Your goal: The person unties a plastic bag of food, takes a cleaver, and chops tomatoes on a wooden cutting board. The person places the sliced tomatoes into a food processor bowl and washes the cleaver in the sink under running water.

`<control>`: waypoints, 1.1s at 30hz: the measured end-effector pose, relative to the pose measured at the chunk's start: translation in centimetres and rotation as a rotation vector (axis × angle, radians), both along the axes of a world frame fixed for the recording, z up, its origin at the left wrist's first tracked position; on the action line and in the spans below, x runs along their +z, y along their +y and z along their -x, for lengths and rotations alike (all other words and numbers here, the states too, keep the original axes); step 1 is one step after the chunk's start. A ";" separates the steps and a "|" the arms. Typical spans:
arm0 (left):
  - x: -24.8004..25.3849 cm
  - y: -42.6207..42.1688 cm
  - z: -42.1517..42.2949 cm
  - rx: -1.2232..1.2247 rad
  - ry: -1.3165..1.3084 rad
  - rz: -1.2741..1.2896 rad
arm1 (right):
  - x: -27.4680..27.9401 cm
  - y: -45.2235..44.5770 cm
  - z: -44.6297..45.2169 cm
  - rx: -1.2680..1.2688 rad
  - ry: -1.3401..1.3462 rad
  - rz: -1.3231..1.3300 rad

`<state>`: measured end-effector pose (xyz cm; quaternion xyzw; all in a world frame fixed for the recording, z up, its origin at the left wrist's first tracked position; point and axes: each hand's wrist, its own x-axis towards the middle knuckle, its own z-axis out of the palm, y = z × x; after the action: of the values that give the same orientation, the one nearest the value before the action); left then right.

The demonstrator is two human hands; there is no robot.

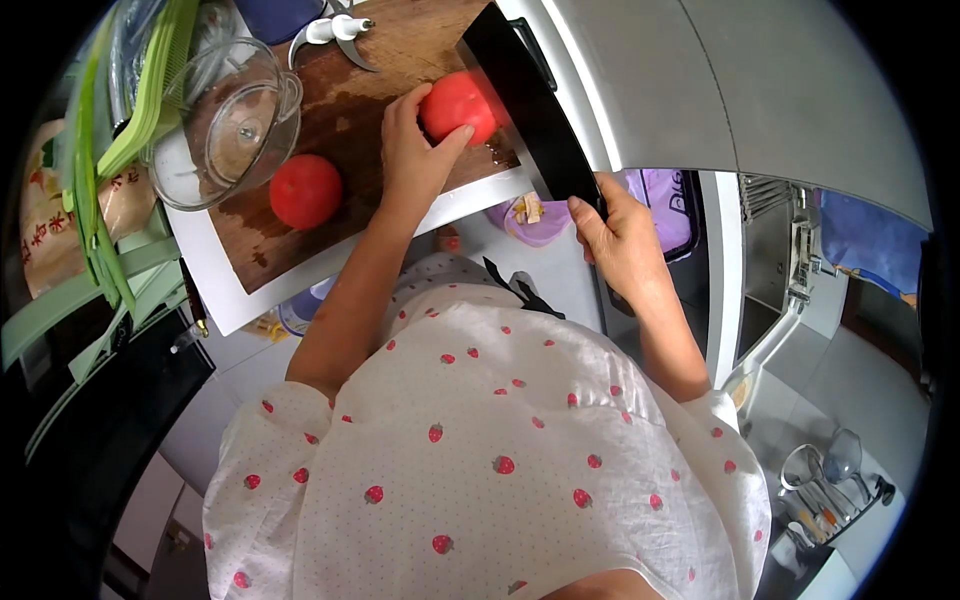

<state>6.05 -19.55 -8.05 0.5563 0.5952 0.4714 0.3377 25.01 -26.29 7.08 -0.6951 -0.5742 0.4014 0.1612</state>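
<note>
On the wooden cutting board (345,115), a red tomato (455,106) is gripped by my left hand (418,160), thumb and fingers on its near and left sides. My right hand (625,235) is closed round the handle of a large black knife (525,105). The blade stands at the tomato's right side and hides that edge; whether it has cut in, I cannot tell. A second tomato (306,191) lies whole on the board to the left. Near the top of the board is a chopper blade piece (335,30) with a white hub.
A clear lidded bowl (232,125) stands at the board's left, beside green onions (90,200) and a green rack (145,100). A dark blue container (280,18) is at the back. Utensils (825,490) hang at the lower right, and a blue cloth (870,240) at the far right.
</note>
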 end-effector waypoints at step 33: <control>0.8 0.5 -1.3 0.100 0.229 0.032 | -1.0 1.6 3.4 0.158 -0.362 -0.116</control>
<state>7.39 -19.00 -7.20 0.5708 0.6641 0.4116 0.2526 21.60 -24.66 6.07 -0.6981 -0.6689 0.2474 0.0632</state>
